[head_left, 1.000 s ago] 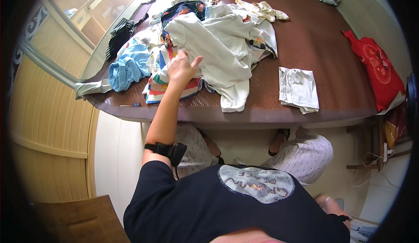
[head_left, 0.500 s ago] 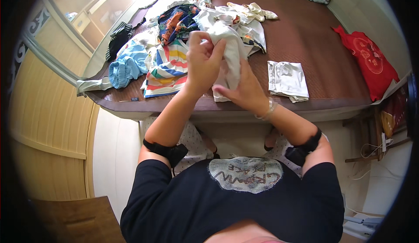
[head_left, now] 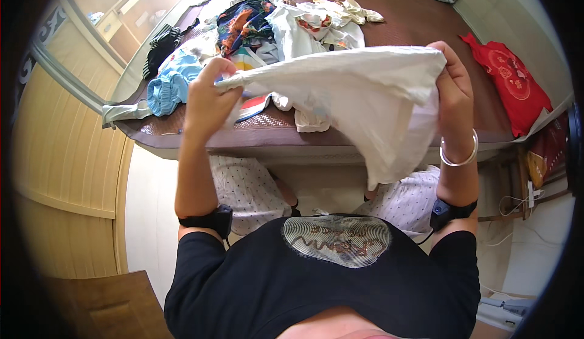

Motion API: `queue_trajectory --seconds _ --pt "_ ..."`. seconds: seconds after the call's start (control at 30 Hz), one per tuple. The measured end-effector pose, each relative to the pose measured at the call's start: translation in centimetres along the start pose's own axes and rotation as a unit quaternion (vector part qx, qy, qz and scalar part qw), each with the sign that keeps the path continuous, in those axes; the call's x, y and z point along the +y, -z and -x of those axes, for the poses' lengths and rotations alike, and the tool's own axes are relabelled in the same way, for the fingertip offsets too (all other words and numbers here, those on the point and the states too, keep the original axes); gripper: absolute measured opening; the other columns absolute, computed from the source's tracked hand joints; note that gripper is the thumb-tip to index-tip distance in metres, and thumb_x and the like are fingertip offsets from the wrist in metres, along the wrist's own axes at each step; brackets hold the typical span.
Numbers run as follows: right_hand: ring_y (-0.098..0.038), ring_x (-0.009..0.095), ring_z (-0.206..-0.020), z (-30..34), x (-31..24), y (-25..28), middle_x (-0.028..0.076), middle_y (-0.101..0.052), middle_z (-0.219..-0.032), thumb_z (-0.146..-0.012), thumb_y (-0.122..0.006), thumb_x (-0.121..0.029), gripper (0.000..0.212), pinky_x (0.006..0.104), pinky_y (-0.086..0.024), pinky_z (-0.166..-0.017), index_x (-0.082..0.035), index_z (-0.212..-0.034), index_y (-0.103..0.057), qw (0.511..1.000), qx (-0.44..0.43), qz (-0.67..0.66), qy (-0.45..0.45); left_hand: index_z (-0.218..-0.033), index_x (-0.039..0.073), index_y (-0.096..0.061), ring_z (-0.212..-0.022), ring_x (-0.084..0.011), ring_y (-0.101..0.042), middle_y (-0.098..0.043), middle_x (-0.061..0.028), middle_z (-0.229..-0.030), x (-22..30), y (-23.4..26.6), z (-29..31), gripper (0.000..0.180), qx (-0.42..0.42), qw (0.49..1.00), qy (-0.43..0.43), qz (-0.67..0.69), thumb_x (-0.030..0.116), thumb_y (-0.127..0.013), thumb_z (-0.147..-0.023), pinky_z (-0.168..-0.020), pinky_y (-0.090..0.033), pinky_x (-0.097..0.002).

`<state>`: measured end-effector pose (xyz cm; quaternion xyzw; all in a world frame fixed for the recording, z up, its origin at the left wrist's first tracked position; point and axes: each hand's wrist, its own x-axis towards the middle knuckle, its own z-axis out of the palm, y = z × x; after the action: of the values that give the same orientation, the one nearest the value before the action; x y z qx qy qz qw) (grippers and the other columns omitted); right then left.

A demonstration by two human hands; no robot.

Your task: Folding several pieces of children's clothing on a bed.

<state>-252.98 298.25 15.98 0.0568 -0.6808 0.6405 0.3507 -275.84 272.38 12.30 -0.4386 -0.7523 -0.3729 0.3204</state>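
Hanging above the bed (head_left: 420,25), near its front edge, a white garment (head_left: 365,89) was held at opposite ends, prob. so its top ran taut & the rest draped free. L hand (head_left: 210,98) pinched one end closed, R hand (head_left: 456,98) clutched the other, w/ loose clothes (head_left: 246,25) beyond.

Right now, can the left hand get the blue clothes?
Probably yes, if it lets go first: the left hand is pinching one end of the white cloth. The blue clothes lie just to its left, with nothing visible between.
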Motion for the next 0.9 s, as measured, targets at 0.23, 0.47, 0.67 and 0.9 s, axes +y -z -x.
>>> queue_trajectory --seconds 0.23,0.47,0.67,0.9 --pt "-0.059 0.007 -0.074 -2.5 6.9 5.7 0.005 -0.064 -0.088 -0.089 -0.051 -0.013 0.018 0.0203 -0.048 -0.067 0.0 -0.1 -0.058 0.972 -0.028 -0.034 -0.232 -0.099 -0.002 -0.058 -0.075 -0.0116 -0.06 -0.063 -0.0067 -0.087 -4.3 -4.1 -1.8 0.032 -0.278 0.794 0.309 0.444 0.013 -0.071 -0.074 -0.066 -0.049 -0.0241" --pt "-0.059 0.03 -0.094 -1.7 20.0 9.3 0.017 -0.062 -0.098 -0.08 -0.062 -0.023 0.032 0.0374 -0.047 -0.082 -0.002 -0.103 -0.059 0.8 0.037 0.579 -0.149 -0.114 -0.003 -0.05 -0.078 -0.0133 -0.057 -0.06 -0.0089 -0.091 -8.3 -16.5 2.5 0.063 -0.229 0.887 0.327 0.231 0.027 -0.078 -0.066 -0.068 -0.049 -0.0252" --pt "-0.036 0.03 -0.125 -4.3 19.6 0.0 0.019 -0.04 -0.132 -0.074 -0.066 -0.046 0.072 0.036 -0.031 -0.101 -0.005 -0.128 -0.042 0.83 -0.156 0.533 -0.046 -0.082 0.001 -0.064 -0.078 -0.0089 -0.057 -0.063 -0.0016 -0.08 -2.1 -15.6 1.3 0.009 -0.182 0.92 0.117 0.328 0.001 -0.063 -0.073 -0.069 -0.045 -0.0239" --pt "-0.057 0.016 -0.095 -5.5 14.1 -2.5 0.007 -0.062 -0.104 -0.083 -0.061 -0.017 0.038 0.0281 -0.045 -0.085 0.0 -0.116 -0.052 0.957 -0.227 0.151 -0.097 -0.138 0.006 -0.015 -0.119 -0.0262 -0.04 -0.033 -0.0173 -0.134 -0.2 -12.4 0.1 0.105 -0.157 0.872 0.083 0.457 0.04 -0.08 -0.062 -0.098 -0.034 -0.0385"
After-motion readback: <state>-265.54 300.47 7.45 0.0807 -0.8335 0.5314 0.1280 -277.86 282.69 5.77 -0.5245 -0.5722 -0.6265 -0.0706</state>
